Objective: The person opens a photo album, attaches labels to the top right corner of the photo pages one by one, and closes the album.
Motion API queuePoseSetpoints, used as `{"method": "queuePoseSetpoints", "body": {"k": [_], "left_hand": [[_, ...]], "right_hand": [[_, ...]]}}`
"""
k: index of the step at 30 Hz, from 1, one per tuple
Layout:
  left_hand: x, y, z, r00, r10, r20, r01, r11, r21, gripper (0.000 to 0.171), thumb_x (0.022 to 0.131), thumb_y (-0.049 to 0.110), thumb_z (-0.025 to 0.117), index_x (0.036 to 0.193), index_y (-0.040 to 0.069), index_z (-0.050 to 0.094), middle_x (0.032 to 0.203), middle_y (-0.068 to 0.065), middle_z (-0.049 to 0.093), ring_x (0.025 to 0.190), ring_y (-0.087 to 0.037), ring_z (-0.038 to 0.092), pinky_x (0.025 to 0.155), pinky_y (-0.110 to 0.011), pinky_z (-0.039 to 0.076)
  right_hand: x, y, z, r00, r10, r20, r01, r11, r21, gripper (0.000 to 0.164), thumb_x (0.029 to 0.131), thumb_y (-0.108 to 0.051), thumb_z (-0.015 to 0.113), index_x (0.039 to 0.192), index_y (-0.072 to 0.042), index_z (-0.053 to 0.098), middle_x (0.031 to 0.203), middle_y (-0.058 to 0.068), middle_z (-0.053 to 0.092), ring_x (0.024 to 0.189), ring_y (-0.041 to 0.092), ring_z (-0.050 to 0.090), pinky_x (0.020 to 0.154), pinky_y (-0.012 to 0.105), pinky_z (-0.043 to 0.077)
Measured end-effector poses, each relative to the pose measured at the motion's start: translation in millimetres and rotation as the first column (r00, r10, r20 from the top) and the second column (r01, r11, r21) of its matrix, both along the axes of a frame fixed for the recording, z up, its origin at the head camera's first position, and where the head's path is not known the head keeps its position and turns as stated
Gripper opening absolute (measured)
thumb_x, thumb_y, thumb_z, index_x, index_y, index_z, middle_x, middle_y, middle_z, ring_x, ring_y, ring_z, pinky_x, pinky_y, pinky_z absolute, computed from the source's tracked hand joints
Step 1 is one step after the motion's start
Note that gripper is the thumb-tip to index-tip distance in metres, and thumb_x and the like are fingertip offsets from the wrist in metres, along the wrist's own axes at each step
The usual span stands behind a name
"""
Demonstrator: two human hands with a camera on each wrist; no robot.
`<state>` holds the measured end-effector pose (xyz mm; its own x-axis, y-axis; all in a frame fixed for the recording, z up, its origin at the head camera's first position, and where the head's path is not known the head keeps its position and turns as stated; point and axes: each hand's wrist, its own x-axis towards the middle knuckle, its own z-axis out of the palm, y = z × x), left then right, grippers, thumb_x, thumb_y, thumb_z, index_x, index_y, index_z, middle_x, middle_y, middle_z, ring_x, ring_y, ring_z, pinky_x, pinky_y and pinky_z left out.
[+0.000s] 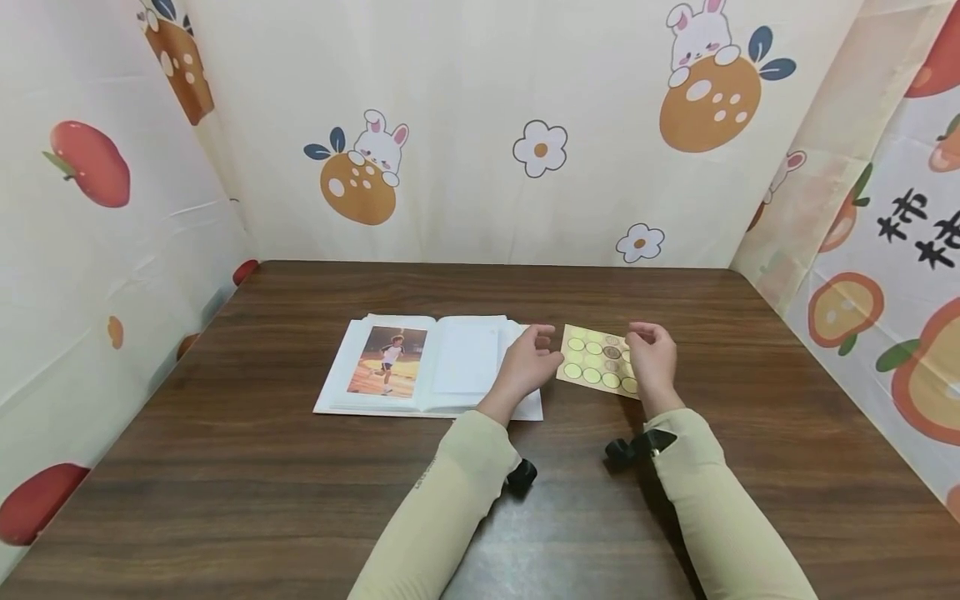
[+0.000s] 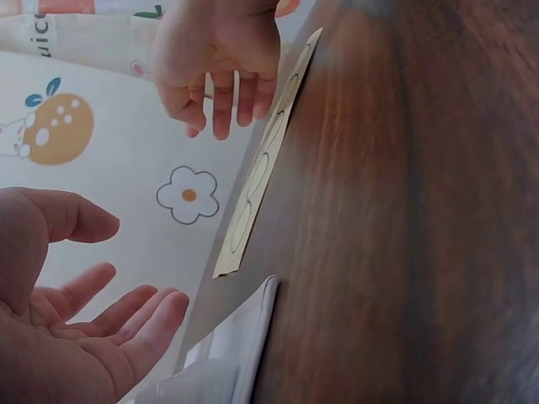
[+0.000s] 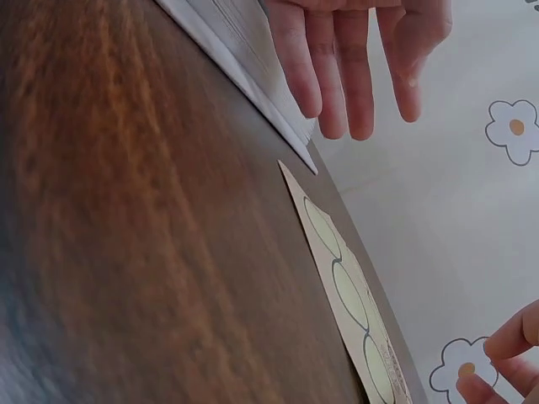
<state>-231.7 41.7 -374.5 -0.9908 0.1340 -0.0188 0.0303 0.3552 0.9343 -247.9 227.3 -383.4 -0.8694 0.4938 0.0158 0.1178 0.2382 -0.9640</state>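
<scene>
An open photo album (image 1: 333, 403) lies on the table, with a printed picture of a child running (image 1: 387, 362) on its left page and a white rectangle (image 1: 465, 358) on the right page. My left hand (image 1: 528, 363) hovers over the album's right edge, fingers spread and nothing between them. To its right is a tan sheet of round yellow stickers (image 1: 592, 375); some of its circles look brown. Above the sheet's right end hangs my right hand (image 1: 654, 360), fingers pointing down and loosely bent. No object shows between its thumb and fingers in the right wrist view.
The brown wooden table (image 1: 225, 500) reaches back to a printed curtain (image 1: 465, 167), with more printed cloth (image 1: 885, 350) along the sides. Black wrist straps with small cameras (image 1: 522, 477) sit at both cuffs.
</scene>
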Motion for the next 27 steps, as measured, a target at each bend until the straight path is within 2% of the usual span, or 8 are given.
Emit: {"method": "queuePoseSetpoints", "body": {"k": [5,7,10,13,18,27], "left_hand": [[0.2,5.8,-2.7,1.0,-0.011,0.006,0.011,1.0,-0.004,0.046,0.083,0.014,0.057,0.128,0.012,0.052,0.124,-0.009,0.055,0.11,-0.023,0.055,0.086,-0.035,0.046],[0.9,8.1,-3.8,1.0,-0.014,0.009,0.014,1.0,-0.008,0.046,0.083,0.014,0.057,0.129,0.012,0.052,0.125,-0.009,0.054,0.111,-0.022,0.055,0.086,-0.035,0.046],[1.8,12.0,-5.7,1.0,-0.014,-0.008,0.014,1.0,-0.019,0.045,0.083,0.013,0.058,0.128,0.01,0.052,0.126,-0.011,0.054,0.111,-0.023,0.055,0.087,-0.034,0.045],[1.9,15.7,-7.2,0.999,-0.018,-0.036,0.017,0.999,-0.029,0.046,0.083,0.013,0.058,0.128,0.007,0.052,0.124,-0.012,0.054,0.109,-0.023,0.055,0.087,-0.033,0.045],[1.6,19.6,-8.3,0.998,-0.024,-0.064,0.021,0.999,-0.049,0.048,0.082,0.013,0.059,0.129,0.006,0.051,0.123,-0.014,0.054,0.108,-0.024,0.054,0.087,-0.034,0.045],[3.0,24.0,-9.1,0.996,-0.013,-0.086,0.005,0.996,-0.093,0.049,0.08,0.013,0.06,0.128,0.005,0.053,0.127,-0.016,0.05,0.111,-0.024,0.049,0.091,-0.035,0.041]], "right_hand": [[1.7,2.8,0.2,0.999,-0.028,0.021,0.027,1.0,0.013,0.033,0.087,-0.006,0.049,0.118,0.003,0.056,0.106,0.01,0.052,0.099,0.019,0.045,0.079,0.027,0.036],[2.6,3.8,0.3,0.998,-0.043,0.041,0.042,0.998,0.037,0.033,0.088,-0.009,0.049,0.118,0.001,0.056,0.108,0.01,0.052,0.104,0.022,0.044,0.085,0.031,0.034],[3.3,5.2,0.3,0.995,-0.075,0.07,0.07,0.995,0.076,0.033,0.087,-0.013,0.049,0.117,-0.002,0.057,0.111,0.012,0.053,0.116,0.028,0.038,0.099,0.044,0.02],[3.7,6.1,-0.5,0.989,-0.117,0.089,0.108,0.989,0.1,0.031,0.086,-0.016,0.05,0.114,-0.004,0.058,0.113,0.013,0.054,0.124,0.032,0.028,0.101,0.054,0.003],[4.2,5.6,-1.0,0.984,-0.148,0.104,0.139,0.987,0.085,0.027,0.085,-0.016,0.052,0.11,-0.006,0.057,0.112,0.013,0.054,0.125,0.032,0.025,0.098,0.054,0.004],[3.1,4.3,1.0,0.986,-0.139,0.095,0.134,0.989,0.059,0.027,0.084,-0.014,0.051,0.11,-0.006,0.056,0.109,0.01,0.052,0.125,0.031,0.026,0.102,0.051,0.007]]}}
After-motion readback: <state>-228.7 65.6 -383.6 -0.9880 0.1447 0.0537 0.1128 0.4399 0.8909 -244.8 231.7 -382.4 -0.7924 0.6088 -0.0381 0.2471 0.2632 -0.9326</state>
